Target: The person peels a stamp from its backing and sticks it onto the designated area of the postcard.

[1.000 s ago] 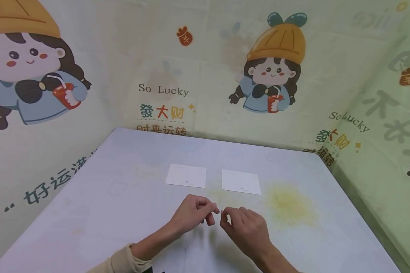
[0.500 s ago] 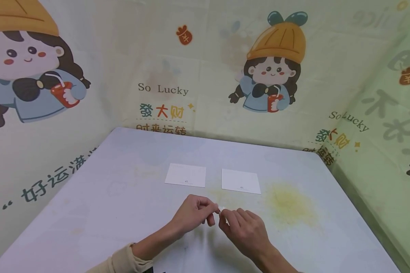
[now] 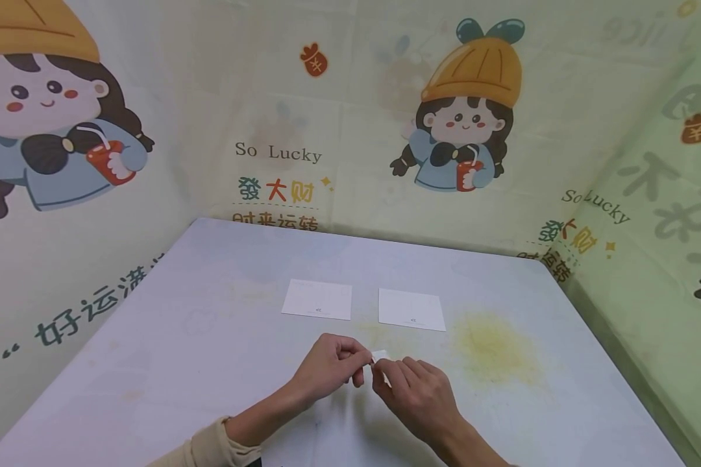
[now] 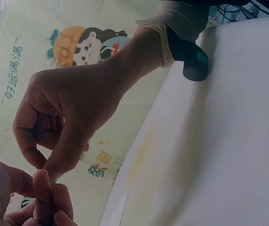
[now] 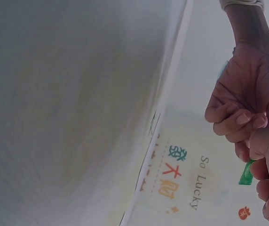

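the left hand [image 3: 333,363] has thumb and forefinger tips pinched together on a small flat slip [image 3: 381,355], its other fingers curled. the right hand [image 3: 417,395] pinches the same slip just beside, the two hands' fingertips meeting above the table [image 3: 210,383]. the slip looks white from the head and green from the right wrist; most of it is hidden by the fingers. a beige sleeve [image 3: 210,444] covers the left forearm. past the hands, a left white card [image 3: 317,299] and a right white card [image 3: 411,309] lie flat, apart, side by side. right of them is a yellow stain [image 3: 496,347]; behind hangs a cartoon-printed backdrop [image 3: 362,130].
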A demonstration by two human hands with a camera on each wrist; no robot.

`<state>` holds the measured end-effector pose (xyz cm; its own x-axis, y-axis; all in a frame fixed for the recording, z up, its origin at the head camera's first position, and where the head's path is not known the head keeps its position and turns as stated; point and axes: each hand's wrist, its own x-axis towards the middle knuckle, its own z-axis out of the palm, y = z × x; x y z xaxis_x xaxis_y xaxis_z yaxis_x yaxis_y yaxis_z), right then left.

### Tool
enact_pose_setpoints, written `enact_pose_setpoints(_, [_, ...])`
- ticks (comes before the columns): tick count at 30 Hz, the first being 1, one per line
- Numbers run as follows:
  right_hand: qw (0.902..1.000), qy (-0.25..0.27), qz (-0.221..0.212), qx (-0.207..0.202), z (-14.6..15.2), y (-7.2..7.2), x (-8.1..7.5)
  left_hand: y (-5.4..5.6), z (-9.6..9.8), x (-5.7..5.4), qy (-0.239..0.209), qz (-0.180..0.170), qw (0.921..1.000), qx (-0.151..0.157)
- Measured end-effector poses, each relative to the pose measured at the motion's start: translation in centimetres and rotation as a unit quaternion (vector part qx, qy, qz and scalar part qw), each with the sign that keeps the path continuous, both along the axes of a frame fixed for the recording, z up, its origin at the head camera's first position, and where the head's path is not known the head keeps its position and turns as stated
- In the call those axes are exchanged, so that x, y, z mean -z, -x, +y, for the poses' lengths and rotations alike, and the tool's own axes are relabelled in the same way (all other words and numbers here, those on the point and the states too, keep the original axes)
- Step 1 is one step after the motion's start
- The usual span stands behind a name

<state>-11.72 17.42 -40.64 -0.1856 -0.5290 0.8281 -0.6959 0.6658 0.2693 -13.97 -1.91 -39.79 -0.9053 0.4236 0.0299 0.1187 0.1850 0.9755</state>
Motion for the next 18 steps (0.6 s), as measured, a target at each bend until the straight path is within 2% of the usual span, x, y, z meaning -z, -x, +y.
enact_pose_setpoints(4, [0.9960, 0.042, -0.077, -0.015, -0.1, -0.3, 0.3, -0.1, -0.1, 0.0, -0.002, 0.004, 1.0000, -0.002])
enact_pose_setpoints(7, [0.9847, 0.091, -0.144, -0.036, -0.1, -0.6, 0.2, -0.1, -0.3, 0.0, 0.006, 0.012, 0.9999, -0.003])
enact_pose_setpoints(10, [0.9724, 0.127, -0.190, -0.047, 0.0, -0.9, -0.1, 0.0, -0.5, 0.1, 0.016, 0.023, 0.9996, -0.003])
enact_pose_setpoints(14, [0.9592, 0.154, -0.231, -0.052, 0.1, -1.2, -0.2, 0.2, -0.8, 0.3, 0.022, 0.028, 0.9993, 0.008])
enact_pose_setpoints(18, [0.9506, 0.164, -0.260, -0.044, 0.0, -1.5, -0.3, 0.4, -1.0, 0.4, 0.017, 0.032, 0.9986, 0.039])
